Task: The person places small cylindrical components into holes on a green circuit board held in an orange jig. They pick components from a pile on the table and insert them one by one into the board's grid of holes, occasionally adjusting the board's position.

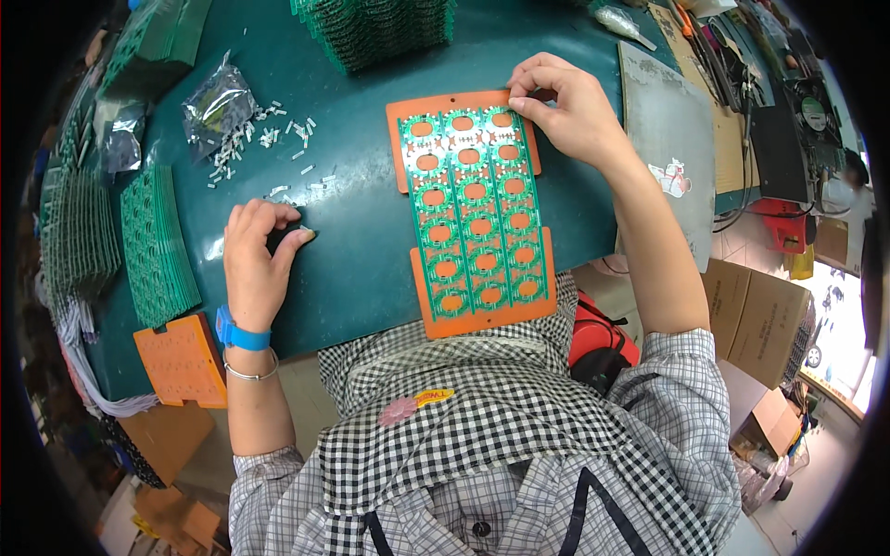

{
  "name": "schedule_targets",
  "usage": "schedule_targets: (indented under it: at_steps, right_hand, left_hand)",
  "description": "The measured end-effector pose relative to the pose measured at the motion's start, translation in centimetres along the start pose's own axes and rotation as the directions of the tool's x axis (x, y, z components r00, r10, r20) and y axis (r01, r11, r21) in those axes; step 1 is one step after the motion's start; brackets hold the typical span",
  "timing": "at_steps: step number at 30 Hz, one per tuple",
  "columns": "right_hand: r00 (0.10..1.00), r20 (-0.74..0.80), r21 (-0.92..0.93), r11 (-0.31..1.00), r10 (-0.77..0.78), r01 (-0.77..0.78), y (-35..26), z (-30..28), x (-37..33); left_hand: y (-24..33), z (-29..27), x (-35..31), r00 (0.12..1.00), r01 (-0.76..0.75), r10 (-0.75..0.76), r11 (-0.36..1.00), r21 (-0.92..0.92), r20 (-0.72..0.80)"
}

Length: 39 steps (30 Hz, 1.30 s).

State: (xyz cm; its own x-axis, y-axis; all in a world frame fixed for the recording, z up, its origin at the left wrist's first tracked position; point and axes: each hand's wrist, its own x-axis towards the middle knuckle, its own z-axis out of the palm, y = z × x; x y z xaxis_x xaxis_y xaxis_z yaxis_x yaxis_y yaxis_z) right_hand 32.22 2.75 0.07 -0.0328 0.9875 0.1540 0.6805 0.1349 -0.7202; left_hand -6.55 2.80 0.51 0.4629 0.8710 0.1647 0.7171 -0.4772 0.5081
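A green circuit board panel (457, 206) with rows of oval cut-outs lies on an orange fixture plate (482, 326) in front of me. My right hand (573, 109) is at the panel's far right corner, thumb and forefinger pinched there. What they hold, if anything, is too small to make out. Left of the panel, my left hand (255, 258) hovers low over the table, its thumb and forefinger closed on a small pale part (307, 229). Just beyond it, many small white components (243, 141) lie scattered beside a clear plastic bag (219, 104).
Stacks of green boards stand at the far edge (375, 30) and at the left (158, 243). Another orange plate (182, 360) lies at the table's left front edge. A grey metal sheet (669, 120) lies right of my arm, with cables and tools beyond. Cardboard boxes (756, 320) stand lower right.
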Motion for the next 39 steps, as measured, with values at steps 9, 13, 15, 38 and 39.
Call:
schedule_targets:
  at_steps: [9,13,15,38,39]
  right_hand:
    - [1.000,0.005,-0.045,0.999,-0.018,0.018,-0.2,0.0,0.2]
    - [0.999,0.013,-0.046,0.998,-0.040,0.041,-0.1,-0.1,0.2]
    - [0.999,0.015,-0.043,0.998,-0.049,0.049,0.0,-0.1,0.2]
    - [0.976,0.077,-0.207,0.954,-0.203,0.215,-0.7,-0.3,0.4]
    - [0.975,0.049,-0.211,0.952,-0.217,0.222,-1.0,-0.6,0.4]
  left_hand:
    - [0.5,1.4,2.1,0.998,-0.067,0.066,0.994,0.082,0.022]
    - [1.3,1.3,3.3,0.993,-0.116,0.115,0.983,0.139,0.019]
    - [2.0,0.9,3.7,0.998,-0.070,0.070,0.997,0.018,0.004]
    - [5.8,1.4,2.7,0.954,0.296,-0.177,0.407,-0.864,0.243]
    - [5.6,1.6,2.6,0.934,0.346,-0.194,0.282,-0.895,0.300]
